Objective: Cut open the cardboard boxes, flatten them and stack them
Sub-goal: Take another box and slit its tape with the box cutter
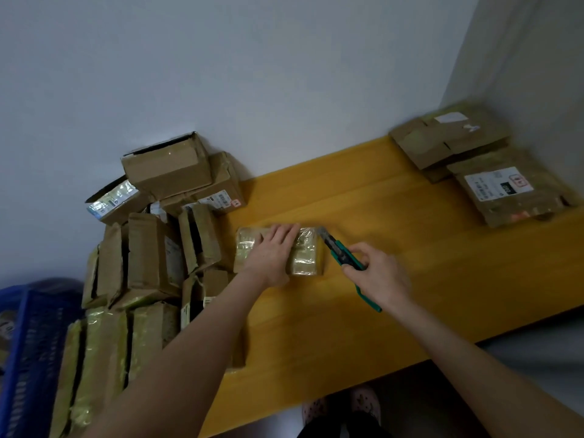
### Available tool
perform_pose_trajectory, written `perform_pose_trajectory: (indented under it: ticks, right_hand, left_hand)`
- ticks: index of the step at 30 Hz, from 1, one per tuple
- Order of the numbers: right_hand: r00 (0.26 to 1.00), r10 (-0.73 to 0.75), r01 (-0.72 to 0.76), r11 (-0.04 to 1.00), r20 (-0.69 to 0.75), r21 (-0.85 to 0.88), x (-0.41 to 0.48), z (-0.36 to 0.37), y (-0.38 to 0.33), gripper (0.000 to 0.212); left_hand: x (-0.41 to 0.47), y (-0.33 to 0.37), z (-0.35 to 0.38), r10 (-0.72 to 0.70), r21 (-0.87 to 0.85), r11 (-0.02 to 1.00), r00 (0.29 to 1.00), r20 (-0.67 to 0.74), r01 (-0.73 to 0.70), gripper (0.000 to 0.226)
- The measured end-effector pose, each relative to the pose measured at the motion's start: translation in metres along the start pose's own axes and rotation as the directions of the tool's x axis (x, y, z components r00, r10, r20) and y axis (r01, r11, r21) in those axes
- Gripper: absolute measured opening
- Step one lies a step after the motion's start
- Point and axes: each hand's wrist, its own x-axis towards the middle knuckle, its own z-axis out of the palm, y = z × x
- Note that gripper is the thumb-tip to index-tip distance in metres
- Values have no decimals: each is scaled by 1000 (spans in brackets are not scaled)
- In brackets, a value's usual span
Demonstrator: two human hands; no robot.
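1. We see a yellow wooden desk set against a pale wall, its right end running into the room's corner.
2. A small brown cardboard box wrapped in clear tape lies flat on the desk, left of the middle and about midway between the far and near edges.
3. The left hand lies palm down on top of this box. Its fingers are straight and close together, pointing towards the far edge. It presses on the box and grips nothing.
4. The right hand is curled round the rear half of a green-handled utility knife, fingers wrapped over the handle; the handle's tail sticks out behind the hand.
5. The knife slants up and to the left, and its grey blade tip meets the far right corner of the box.
6. At the desk's left end a heap of uncut brown cardboard boxes reaches from the near edge to the wall. Some stand on end, others are piled on top; the nearest ones sit just beside the small box.
7. At the far right corner lies a stack of flattened brown cardboard boxes, well apart from both hands. White shipping labels face up on some.
8. A blue plastic crate stands off the left end of the desk.
9. Below the near edge we see a pair of dotted slippers on the floor.
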Motion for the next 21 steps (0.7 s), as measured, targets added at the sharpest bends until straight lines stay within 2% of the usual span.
perform_pose_trajectory:
  ticks: [4, 10, 16, 21]
  right_hand:
    - [998, 53, -52, 998, 22, -24, -3, 4, 6, 29]
    - [989, 150, -150, 988, 2, 40, -3, 15, 12, 27]
    - [994, 87, -95, 984, 59, 148, -2, 22, 14, 27]
    - [997, 42, -50, 988, 62, 145, 4, 20, 17, 25]
  left_hand:
    - [5, 5, 2, -7, 32, 999, 999, 35, 6, 115]
    - [15, 10, 0, -84, -43, 995, 995, 50, 87, 121]
    - [20, 8, -3, -88, -47, 995, 994, 62, 91, 119]
    - [20, 8, -2, -89, -62, 994, 995, 49, 92, 117]
